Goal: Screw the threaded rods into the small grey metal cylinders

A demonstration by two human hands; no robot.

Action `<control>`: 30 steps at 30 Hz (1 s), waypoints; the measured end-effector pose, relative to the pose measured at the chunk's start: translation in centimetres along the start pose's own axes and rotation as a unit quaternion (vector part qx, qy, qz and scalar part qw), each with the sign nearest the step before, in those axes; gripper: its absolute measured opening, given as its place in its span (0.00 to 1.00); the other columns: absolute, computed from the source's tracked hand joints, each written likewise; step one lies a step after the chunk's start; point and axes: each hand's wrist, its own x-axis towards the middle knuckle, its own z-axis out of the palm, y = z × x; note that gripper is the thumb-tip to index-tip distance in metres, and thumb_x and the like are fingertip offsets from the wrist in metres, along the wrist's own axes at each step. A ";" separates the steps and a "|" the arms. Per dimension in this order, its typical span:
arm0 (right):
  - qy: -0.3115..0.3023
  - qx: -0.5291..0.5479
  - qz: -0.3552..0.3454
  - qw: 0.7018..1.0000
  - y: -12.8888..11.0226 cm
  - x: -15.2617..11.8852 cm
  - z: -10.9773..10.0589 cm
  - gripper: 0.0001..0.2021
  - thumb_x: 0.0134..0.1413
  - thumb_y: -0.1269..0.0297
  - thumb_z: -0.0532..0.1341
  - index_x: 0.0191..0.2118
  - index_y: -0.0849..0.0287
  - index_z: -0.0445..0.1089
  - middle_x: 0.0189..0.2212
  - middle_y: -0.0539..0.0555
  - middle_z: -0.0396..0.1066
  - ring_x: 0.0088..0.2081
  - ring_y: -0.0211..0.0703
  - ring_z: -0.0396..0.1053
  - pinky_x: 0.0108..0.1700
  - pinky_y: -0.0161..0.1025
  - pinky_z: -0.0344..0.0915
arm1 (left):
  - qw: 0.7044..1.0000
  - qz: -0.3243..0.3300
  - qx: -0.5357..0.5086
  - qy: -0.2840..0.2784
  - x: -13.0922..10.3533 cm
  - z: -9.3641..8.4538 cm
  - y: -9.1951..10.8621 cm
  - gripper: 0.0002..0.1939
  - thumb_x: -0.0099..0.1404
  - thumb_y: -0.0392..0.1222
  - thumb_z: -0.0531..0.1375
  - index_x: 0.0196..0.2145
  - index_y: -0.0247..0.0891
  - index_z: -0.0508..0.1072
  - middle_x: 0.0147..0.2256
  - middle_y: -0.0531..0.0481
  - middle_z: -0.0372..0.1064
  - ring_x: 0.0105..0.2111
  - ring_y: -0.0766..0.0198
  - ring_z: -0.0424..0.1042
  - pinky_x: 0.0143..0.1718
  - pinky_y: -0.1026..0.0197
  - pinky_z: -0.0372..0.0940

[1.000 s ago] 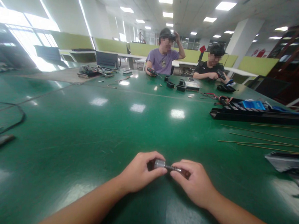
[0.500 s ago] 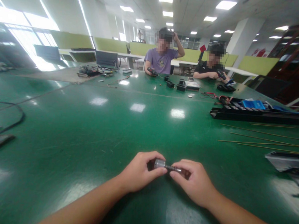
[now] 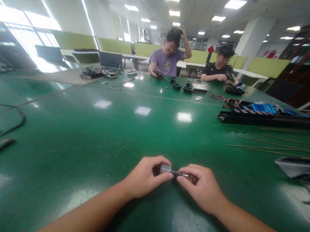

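Observation:
Low in the middle of the view, both hands hold one metal piece just above the green tabletop. This piece is a short silver cylinder (image 3: 165,169) with a thin dark shank (image 3: 180,173) running out of its right side; it looks like a drill attachment. My left hand (image 3: 145,177) is closed round the cylinder, thumb in front and forefinger behind. Thumb and fingers of my right hand (image 3: 204,186) pinch the shank near its bright tip. The piece lies nearly level, and the fingers cover part of both its ends.
The green table (image 3: 96,126) spreads all around. Thin yellowish rods (image 3: 272,149), a black channel (image 3: 266,120) and a metal bracket (image 3: 289,167) lie at right. A black cable (image 3: 23,117) is at left. Across the table sit two people, one near black boxes (image 3: 188,90), one holding a drill (image 3: 229,76).
My hands and the metal piece stay almost in place, the right fingers shifting very slightly on the shank. Across the table, the person in purple has tilted their head down.

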 end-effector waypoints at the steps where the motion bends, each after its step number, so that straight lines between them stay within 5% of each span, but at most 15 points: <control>1: 0.002 0.001 0.001 1.000 0.0 0.0 0.0 0.05 0.54 0.65 0.64 0.33 0.57 0.79 0.23 0.50 0.70 0.25 0.38 0.65 0.29 0.34 0.57 | 1.000 0.000 0.000 0.000 0.0 0.0 0.0 0.11 0.65 0.47 0.63 0.40 0.38 0.76 0.33 0.53 0.73 0.33 0.64 0.69 0.35 0.64 0.59; 30: 0.040 0.024 0.021 0.999 0.2 -0.1 0.2 0.05 0.53 0.64 0.64 0.33 0.58 0.77 0.23 0.49 0.69 0.24 0.38 0.63 0.27 0.34 0.58 | 0.999 -0.010 -0.023 0.027 0.1 -0.1 -0.1 0.10 0.64 0.47 0.63 0.40 0.39 0.76 0.34 0.53 0.74 0.34 0.63 0.71 0.36 0.64 0.60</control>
